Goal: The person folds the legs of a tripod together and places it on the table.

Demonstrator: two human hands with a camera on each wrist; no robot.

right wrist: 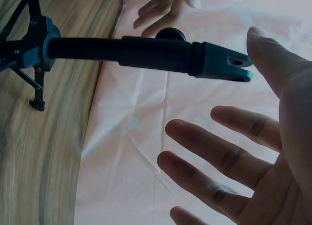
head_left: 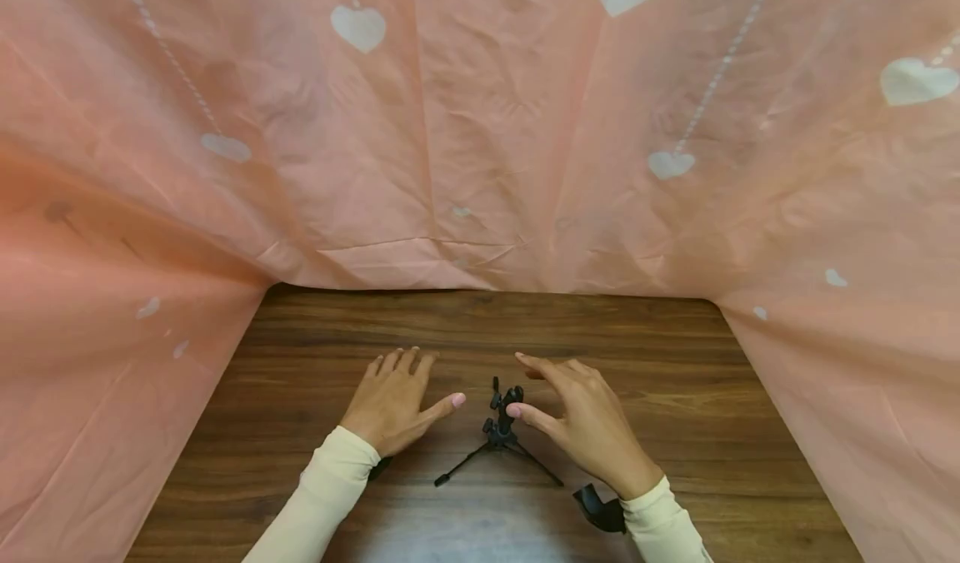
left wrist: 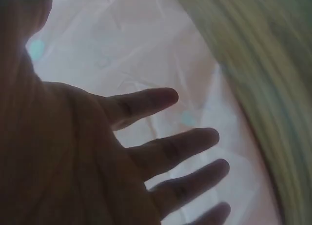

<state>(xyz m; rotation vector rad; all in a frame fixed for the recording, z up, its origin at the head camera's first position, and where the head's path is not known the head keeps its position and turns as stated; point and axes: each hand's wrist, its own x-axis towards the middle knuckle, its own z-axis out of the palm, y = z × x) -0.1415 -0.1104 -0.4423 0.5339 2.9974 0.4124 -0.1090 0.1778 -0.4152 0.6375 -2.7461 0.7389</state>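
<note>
A small black tripod (head_left: 502,438) stands upright on the wooden table between the hands, its thin legs spread. In the right wrist view its post (right wrist: 146,54) ends in a slotted, fork-like tip with a hole, and a round knob sits on its side. My right hand (head_left: 596,425) hovers beside the tripod with fingers extended and apart; its thumb is close to the post's tip, and whether they touch I cannot tell. To the left, my left hand (head_left: 393,405) is spread, palm down, holding nothing. The left wrist view shows that hand (left wrist: 78,152) with its fingers parted.
A curved black piece (head_left: 598,510) lies by the right wrist, partly covered by the sleeve. Under the left wrist a dark object (head_left: 380,467) is mostly hidden. Pink cloth (head_left: 487,130) with white hearts encloses the back and sides of the table (head_left: 675,396).
</note>
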